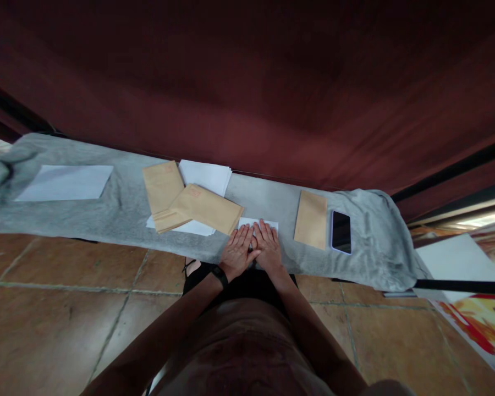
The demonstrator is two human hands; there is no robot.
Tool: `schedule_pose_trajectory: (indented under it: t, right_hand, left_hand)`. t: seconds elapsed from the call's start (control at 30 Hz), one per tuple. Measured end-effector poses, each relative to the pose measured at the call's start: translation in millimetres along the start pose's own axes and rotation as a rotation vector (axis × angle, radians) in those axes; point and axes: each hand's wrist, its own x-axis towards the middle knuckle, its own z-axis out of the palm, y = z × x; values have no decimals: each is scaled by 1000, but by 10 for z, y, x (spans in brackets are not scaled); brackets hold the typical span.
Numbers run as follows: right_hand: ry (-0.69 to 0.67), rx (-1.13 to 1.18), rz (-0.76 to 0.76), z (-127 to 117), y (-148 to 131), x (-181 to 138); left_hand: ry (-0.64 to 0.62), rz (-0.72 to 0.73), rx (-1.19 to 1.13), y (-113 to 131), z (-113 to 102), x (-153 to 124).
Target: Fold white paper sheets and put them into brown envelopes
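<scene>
My left hand [236, 251] and my right hand [268, 245] lie flat, side by side, thumbs touching or crossing, on a sheet of white paper [247, 221] at the front edge of the grey cloth. Only the far strip of the paper shows past my fingers; the rest is under my palms, so I cannot tell how it is folded. Just left of it are brown envelopes [214, 209] with a red printed mark, overlapping one another and resting partly on white sheets [206, 175]. To the right a single brown envelope [311, 220] lies apart.
A phone [341, 232] with a dark screen lies right of the lone envelope. A stack of white paper [66, 182] sits at the far left of the narrow cloth-covered bench [124, 220]. A dark red surface [247, 99] rises behind it. Tiled floor [66, 324] shows in front.
</scene>
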Motion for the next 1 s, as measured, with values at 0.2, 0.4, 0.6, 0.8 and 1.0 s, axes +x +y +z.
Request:
schedule_pose_trajectory:
  t: [0.2, 0.4, 0.6, 0.8, 1.0]
  right_hand:
    - [23, -3, 2, 21, -8, -2]
    - [68, -25, 53, 1, 38, 7]
    - [70, -63, 94, -72, 167, -23]
    - [122, -79, 140, -70, 256, -116]
    - [127, -79, 161, -95, 286, -166]
  left_hand:
    - [-1, -6, 25, -19, 43, 9]
    - [-6, -11, 71, -37, 55, 14]
    - [46, -39, 95, -59, 116, -1]
    - [60, -125, 137, -19, 158, 9]
    - [76, -160, 140, 75, 141, 77]
